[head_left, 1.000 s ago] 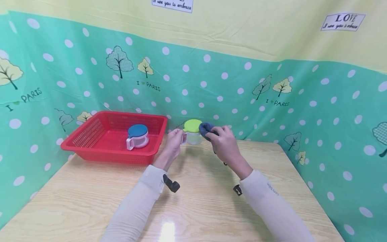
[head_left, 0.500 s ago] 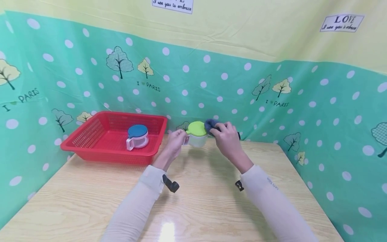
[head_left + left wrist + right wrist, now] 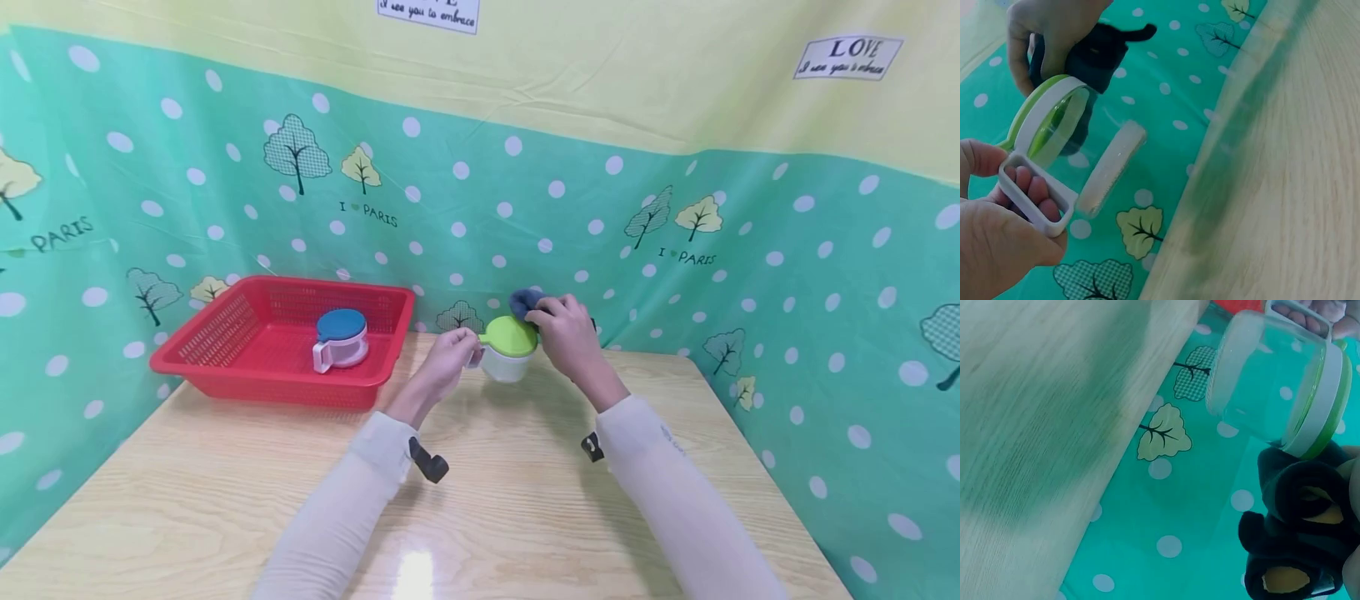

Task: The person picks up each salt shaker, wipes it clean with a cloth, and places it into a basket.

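My left hand [image 3: 450, 354] grips the pale handle [image 3: 1044, 197] of a clear seasoning jar [image 3: 505, 368]. The jar has a lime-green lid [image 3: 513, 335] and is held above the table, its lid tipped toward the head camera. In my right hand [image 3: 567, 335] is a bunched dark blue cloth [image 3: 524, 302], pinched between thumb and fingers. The cloth lies at the lid's far right edge. Seen from the right wrist, its thick folds [image 3: 1297, 553] sit right by the green rim, and the jar's glass body [image 3: 1266, 381] is see-through.
A red plastic basket [image 3: 277, 383] stands at the left rear of the wooden table [image 3: 480, 517]. Inside it sits another handled jar with a blue lid [image 3: 342, 324]. A polka-dot curtain [image 3: 465, 200] hangs close behind the table and along both sides.
The left hand has brought the jar rightward and nearer, tipping its lid more toward the head camera. The right hand's cloth has shifted from the lid's right side to its far right edge.
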`<state>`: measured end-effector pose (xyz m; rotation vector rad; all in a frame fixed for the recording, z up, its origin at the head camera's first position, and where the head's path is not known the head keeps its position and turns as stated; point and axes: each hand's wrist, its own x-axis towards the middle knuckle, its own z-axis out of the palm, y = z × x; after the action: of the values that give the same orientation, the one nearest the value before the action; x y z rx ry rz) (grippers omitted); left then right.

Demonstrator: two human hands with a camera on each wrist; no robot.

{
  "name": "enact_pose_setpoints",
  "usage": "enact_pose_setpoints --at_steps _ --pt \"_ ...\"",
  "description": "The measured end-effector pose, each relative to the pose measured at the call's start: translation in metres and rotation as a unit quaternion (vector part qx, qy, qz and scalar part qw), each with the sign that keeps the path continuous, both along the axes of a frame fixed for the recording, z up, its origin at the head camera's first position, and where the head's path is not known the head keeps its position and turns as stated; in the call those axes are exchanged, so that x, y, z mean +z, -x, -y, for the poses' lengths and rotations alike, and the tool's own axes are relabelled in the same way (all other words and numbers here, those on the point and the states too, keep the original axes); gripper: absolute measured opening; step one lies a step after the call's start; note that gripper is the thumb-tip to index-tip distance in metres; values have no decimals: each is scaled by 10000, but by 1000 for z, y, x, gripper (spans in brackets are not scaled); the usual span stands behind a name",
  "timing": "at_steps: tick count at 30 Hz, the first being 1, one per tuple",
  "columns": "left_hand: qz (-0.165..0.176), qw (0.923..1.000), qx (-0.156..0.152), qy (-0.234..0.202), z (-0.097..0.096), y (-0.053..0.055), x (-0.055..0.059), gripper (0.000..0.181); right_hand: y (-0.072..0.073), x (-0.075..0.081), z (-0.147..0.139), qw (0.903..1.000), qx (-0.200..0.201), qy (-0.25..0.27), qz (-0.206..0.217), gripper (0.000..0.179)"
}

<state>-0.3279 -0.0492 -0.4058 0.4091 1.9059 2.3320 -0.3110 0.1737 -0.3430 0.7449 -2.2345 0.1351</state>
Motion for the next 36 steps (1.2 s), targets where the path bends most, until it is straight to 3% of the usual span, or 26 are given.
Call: enact_pose_setpoints --at_steps 6,11,25,31,36 --pt "129 9995 257 -134 -3 -1 -1 13 -2 -3 -3 9999 83 -121 -10 28" --pt "235 9991 300 -163 -2 -1 -2 13 -11 -10 -7 9994 218 -170 -215 25" --pt "36 9984 544 -156 2 3 -1 18 -42 -18 -13 9890 748 -751 -1032 21" --pt "-65 9992 398 -3 3 3 0 19 -48 -10 -3 9891 564 -1003 -920 18" --pt "-71 9995 291 115 2 2 1 19 -41 -4 5 9884 254 -1263 -802 14"
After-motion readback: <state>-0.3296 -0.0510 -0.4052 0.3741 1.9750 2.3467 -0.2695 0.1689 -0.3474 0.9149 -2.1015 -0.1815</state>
